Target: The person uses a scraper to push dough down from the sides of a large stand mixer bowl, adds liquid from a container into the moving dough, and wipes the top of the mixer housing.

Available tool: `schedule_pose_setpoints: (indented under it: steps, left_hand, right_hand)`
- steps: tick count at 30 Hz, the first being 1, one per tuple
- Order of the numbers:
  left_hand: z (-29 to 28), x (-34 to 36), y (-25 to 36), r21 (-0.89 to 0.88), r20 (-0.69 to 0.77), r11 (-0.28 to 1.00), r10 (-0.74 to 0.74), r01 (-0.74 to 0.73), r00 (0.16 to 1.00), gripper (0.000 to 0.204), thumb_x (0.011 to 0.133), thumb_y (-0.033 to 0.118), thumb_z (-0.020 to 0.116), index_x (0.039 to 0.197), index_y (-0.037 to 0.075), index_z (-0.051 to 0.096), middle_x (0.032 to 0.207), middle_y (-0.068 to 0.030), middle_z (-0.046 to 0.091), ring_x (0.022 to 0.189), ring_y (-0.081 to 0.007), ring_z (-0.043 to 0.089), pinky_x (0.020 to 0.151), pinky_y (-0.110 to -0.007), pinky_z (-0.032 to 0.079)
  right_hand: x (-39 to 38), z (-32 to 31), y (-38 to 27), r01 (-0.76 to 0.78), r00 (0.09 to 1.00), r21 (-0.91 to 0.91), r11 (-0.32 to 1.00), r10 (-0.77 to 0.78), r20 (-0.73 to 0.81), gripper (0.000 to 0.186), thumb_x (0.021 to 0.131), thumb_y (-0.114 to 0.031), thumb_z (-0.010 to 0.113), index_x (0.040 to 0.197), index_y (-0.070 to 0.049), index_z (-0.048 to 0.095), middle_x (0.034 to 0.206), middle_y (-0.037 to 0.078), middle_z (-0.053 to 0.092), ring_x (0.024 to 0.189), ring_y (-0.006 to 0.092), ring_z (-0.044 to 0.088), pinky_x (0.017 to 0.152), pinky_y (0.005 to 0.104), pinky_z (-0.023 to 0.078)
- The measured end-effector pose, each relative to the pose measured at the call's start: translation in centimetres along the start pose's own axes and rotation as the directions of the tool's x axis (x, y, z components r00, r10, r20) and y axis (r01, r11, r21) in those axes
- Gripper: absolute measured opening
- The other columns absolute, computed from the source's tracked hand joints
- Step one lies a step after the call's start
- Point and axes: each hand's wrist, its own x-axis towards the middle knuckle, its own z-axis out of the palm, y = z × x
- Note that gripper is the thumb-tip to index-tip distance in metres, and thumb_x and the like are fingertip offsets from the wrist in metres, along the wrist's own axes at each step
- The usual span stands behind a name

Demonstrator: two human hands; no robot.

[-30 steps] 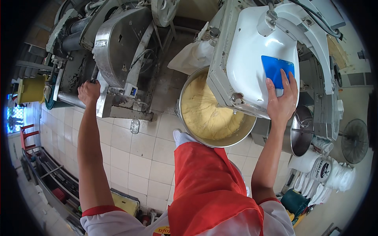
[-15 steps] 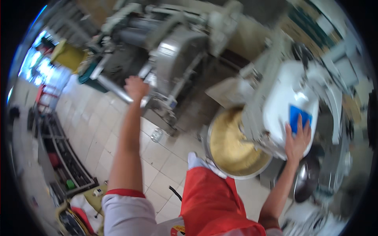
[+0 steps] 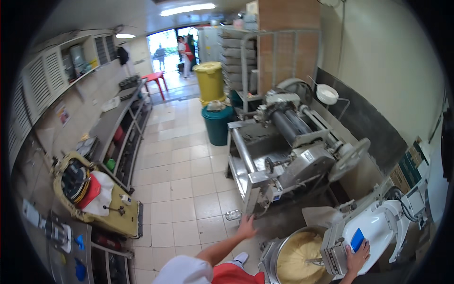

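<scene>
2 hands, well apart. From my end, right hand (image 3: 358,255) has its fingers closed over the blue scraper (image 3: 357,240), which sits against the white mixer cover (image 3: 378,227), just beside the metal bowl (image 3: 275,265) of yellow dough (image 3: 298,260). Left hand (image 3: 247,228) holds nothing I can see: fingers spread, near the front leg (image 3: 249,201) of the roller machine (image 3: 309,161). Right side is small and low in my view, so I can't tell how firm the grip is.

To do this well, I'd keep the scraper flat on the cover, thumb to 1 side and fingers to the other, so it can't slide off toward the dough. I'd hold the wrist away from the mixing arm (image 3: 314,261) and, since gaze points up the aisle, get eyes back on the scraper before shifting it. Left fingers best kept well off the rollers (image 3: 289,124).

Against the frame 1.0 s ago: view swung up and left, so bowl and cover now sit lower right, and the doorway (image 3: 163,57) and green bin (image 3: 218,128) show clearly. Left hand was wrapped on a roller machine handle; now it's off it, fingers loose. Right hand and scraper: same place on the cover.
</scene>
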Motion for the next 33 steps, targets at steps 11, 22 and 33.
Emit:
schedule_pose_setpoints:
  steps: [11, 22, 33]
  left_hand:
    - [-5.4, -74.3, -25.1, -0.125, -0.009, -0.017, -1.000, 0.992, -0.019, 0.052, 0.074, 0.041, 0.065, 0.112, 0.006, 0.064, 0.122, -0.0161, 0.058, 0.117, -0.0299, 0.053, 0.098, -0.040, 0.041]
    - [-4.8, -87.5, -21.8, -0.716, 0.301, -0.346, -0.937, 0.607, -0.179, 0.050, 0.075, 0.042, 0.070, 0.110, 0.008, 0.062, 0.107, -0.0123, 0.062, 0.092, -0.0254, 0.062, 0.076, -0.047, 0.051]
    - [-24.1, -104.1, -40.2, -0.898, 0.077, -0.104, -0.994, 0.428, -0.080, 0.051, 0.078, 0.043, 0.069, 0.114, 0.009, 0.058, 0.110, -0.0078, 0.059, 0.085, -0.0219, 0.059, 0.070, -0.043, 0.050]
  right_hand:
    - [-2.2, -1.2, 1.6, 0.612, 0.781, 0.088, 0.786, -0.583, -0.223, 0.040, 0.089, -0.032, 0.052, 0.122, -0.011, 0.054, 0.107, 0.018, 0.061, 0.096, 0.0319, 0.059, 0.079, 0.0425, 0.049]
    - [-24.9, 9.9, -8.4, 0.593, 0.684, 0.663, 0.456, -0.720, -0.117, 0.059, 0.078, -0.036, 0.063, 0.129, -0.007, 0.050, 0.128, 0.017, 0.053, 0.114, 0.0316, 0.052, 0.093, 0.0404, 0.043]
    - [-70.2, 20.6, -22.6, 0.393, -0.006, 0.745, 0.539, -0.808, 0.589, 0.067, 0.085, -0.052, 0.054, 0.128, -0.001, 0.049, 0.127, 0.020, 0.054, 0.110, 0.0293, 0.055, 0.090, 0.0380, 0.044]
